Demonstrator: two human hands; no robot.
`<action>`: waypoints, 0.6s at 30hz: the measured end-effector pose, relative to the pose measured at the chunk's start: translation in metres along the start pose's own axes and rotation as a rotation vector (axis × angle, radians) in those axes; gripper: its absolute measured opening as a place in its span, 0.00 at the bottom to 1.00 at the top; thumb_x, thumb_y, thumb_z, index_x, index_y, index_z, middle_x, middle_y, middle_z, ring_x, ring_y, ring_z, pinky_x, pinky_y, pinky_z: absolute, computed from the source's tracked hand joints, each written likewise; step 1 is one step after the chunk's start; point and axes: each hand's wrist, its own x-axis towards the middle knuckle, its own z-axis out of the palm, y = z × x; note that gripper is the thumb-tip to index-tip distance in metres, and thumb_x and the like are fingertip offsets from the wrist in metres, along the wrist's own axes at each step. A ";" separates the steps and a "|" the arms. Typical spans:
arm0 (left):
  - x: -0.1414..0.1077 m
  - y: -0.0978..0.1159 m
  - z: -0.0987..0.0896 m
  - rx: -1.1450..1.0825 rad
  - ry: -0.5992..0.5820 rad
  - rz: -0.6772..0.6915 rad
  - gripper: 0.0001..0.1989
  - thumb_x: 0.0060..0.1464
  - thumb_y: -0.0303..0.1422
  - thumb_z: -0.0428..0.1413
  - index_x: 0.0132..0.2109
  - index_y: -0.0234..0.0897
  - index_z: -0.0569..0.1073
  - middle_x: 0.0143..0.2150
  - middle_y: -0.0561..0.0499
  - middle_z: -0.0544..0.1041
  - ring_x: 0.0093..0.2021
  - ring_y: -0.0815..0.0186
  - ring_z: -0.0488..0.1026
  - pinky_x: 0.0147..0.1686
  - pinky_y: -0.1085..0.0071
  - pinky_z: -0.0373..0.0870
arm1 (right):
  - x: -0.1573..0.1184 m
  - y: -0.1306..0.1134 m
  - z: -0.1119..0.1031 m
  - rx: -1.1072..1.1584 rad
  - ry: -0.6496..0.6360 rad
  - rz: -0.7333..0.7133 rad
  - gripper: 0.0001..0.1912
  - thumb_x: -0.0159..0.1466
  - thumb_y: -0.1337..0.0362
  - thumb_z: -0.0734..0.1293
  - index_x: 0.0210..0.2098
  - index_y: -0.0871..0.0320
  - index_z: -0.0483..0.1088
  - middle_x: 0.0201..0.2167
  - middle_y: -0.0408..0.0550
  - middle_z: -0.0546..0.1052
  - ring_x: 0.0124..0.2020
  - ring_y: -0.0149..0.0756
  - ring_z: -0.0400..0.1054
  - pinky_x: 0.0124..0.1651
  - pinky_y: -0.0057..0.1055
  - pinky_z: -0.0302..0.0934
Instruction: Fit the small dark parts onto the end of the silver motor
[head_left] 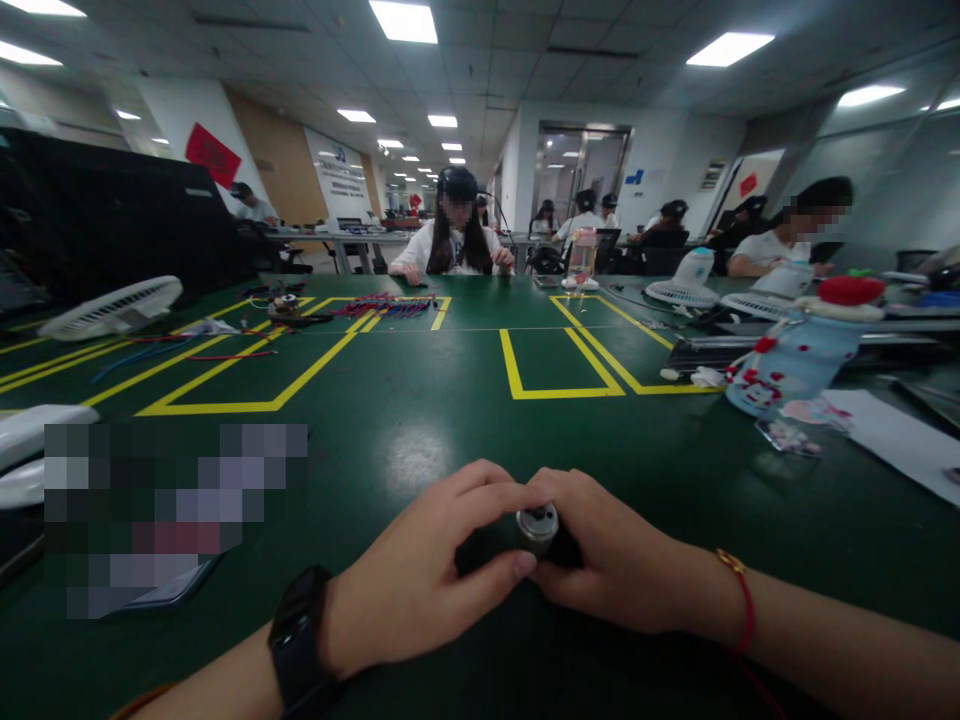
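Motor-like metal cylinder (537,530) stands upright on the green desk (420,440) close to the wearer, the left hand (442,550) and right hand (611,550) curved around it, the grip of each narrow, fingers and thumbs closed on its sides. Beyond it, yellow tape (570,393) outlines rectangles, with a blue bottle (796,355) to the right. Farther off lie a bundle of red and blue wires (397,306) and, across the desk, a person in a black cap (456,225).

Pixelated patch (176,510) at left (contents unreadable), black device (19,540) edge-cropped.
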 end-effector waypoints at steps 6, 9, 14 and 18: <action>-0.002 -0.001 -0.002 0.115 -0.079 -0.006 0.29 0.56 0.30 0.58 0.63 0.50 0.60 0.56 0.49 0.68 0.51 0.59 0.68 0.51 0.61 0.66 | 0.001 0.000 -0.001 0.016 -0.011 0.013 0.12 0.58 0.66 0.68 0.42 0.58 0.66 0.38 0.48 0.71 0.37 0.39 0.62 0.41 0.36 0.56; -0.004 -0.001 -0.002 0.206 -0.106 -0.003 0.32 0.55 0.33 0.59 0.64 0.50 0.58 0.57 0.48 0.68 0.51 0.57 0.68 0.51 0.58 0.66 | 0.001 0.001 -0.001 0.012 -0.009 0.018 0.12 0.58 0.65 0.68 0.42 0.58 0.66 0.38 0.47 0.71 0.37 0.39 0.62 0.40 0.36 0.55; -0.003 -0.002 -0.005 0.376 -0.148 0.049 0.31 0.58 0.37 0.57 0.65 0.48 0.55 0.55 0.46 0.70 0.49 0.54 0.69 0.48 0.54 0.66 | -0.001 0.001 0.000 0.011 -0.007 0.030 0.13 0.58 0.65 0.69 0.41 0.58 0.65 0.38 0.48 0.70 0.37 0.39 0.62 0.41 0.37 0.56; -0.002 -0.003 -0.008 0.488 -0.169 0.119 0.29 0.60 0.38 0.55 0.66 0.46 0.54 0.52 0.45 0.72 0.46 0.54 0.70 0.44 0.54 0.66 | -0.001 0.000 -0.001 0.023 -0.012 0.032 0.12 0.58 0.65 0.69 0.41 0.58 0.66 0.39 0.48 0.70 0.38 0.40 0.62 0.41 0.37 0.56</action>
